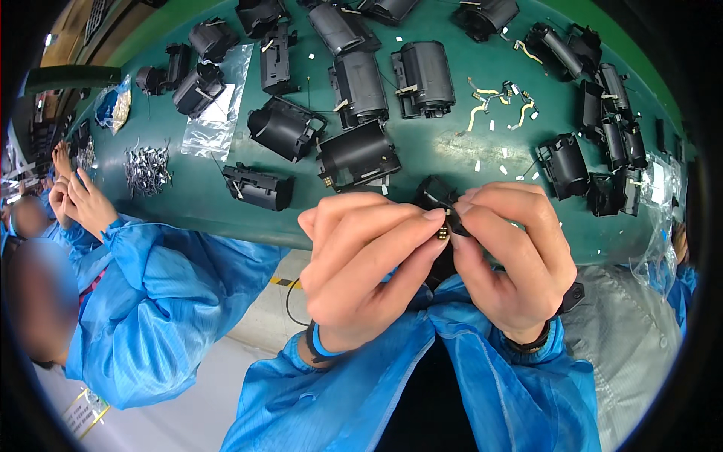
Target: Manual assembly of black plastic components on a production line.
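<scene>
Both hands meet just in front of the table's near edge, fingertips almost touching. Between thumb and forefinger, my left hand [369, 256] pinches a tiny contact piece [443, 233] with gold dots. My right hand [516, 252] is closed on a small black part [456, 223] right beside it; whether the two pieces are joined I cannot tell. Just beyond the fingertips sits a black plastic housing [435, 190], partly hidden by my hands. Left of it lies a larger black housing [360, 156] with gold contacts at one corner.
Many curved black housings [425, 79] stand about the green table [452, 151]. Thin cables with gold ends [482, 98] and white scraps lie at the back right. A pile of small metal parts [147, 169] and a plastic bag [218, 113] are at left, near a co-worker's hands [89, 203].
</scene>
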Available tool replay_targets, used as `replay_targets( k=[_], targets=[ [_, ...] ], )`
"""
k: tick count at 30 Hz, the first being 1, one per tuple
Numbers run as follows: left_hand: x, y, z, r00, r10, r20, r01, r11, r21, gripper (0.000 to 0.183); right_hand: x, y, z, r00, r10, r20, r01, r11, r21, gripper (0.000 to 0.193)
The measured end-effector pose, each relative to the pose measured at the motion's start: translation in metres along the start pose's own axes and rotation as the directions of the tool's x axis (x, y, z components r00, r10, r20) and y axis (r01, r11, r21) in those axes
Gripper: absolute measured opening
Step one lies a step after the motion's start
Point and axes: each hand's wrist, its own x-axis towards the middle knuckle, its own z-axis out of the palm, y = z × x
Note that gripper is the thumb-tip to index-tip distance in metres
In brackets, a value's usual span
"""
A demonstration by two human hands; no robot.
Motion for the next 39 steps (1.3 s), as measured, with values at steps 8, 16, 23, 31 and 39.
replay_targets(
  k=[8, 16, 23, 31, 39],
  targets=[
    [0.001, -0.001, 0.003, 0.999, 0.008, -0.031, -0.01, 0.997, -0.083, 0.027, 0.002, -0.001, -0.007, 0.999, -0.033, 0.026, 0.034, 0.999, -0.043, 0.039],
    [0.005, -0.005, -0.002, 0.993, 0.108, 0.036, -0.108, 0.994, -0.016, 0.027, 0.0, 0.001, -0.011, 0.994, -0.103, 0.029, 0.106, 0.988, -0.11, 0.047],
    [-0.005, -0.001, 0.004, 0.988, -0.145, 0.054, 0.155, 0.916, -0.371, 0.026, 0.002, 0.001, -0.009, 0.989, -0.144, 0.018, 0.145, 0.971, -0.191, 0.045],
    [-0.006, 0.005, 0.007, 0.97, -0.241, 0.019, 0.225, 0.874, -0.431, 0.026, -0.002, 0.006, -0.002, 0.992, -0.122, -0.025, 0.118, 0.985, -0.129, 0.039],
    [-0.007, 0.001, 0.014, 0.972, -0.225, -0.064, 0.162, 0.846, -0.507, 0.033, 0.0, 0.001, -0.005, 0.998, -0.06, 0.022, 0.062, 0.993, -0.103, 0.041]
  ],
)
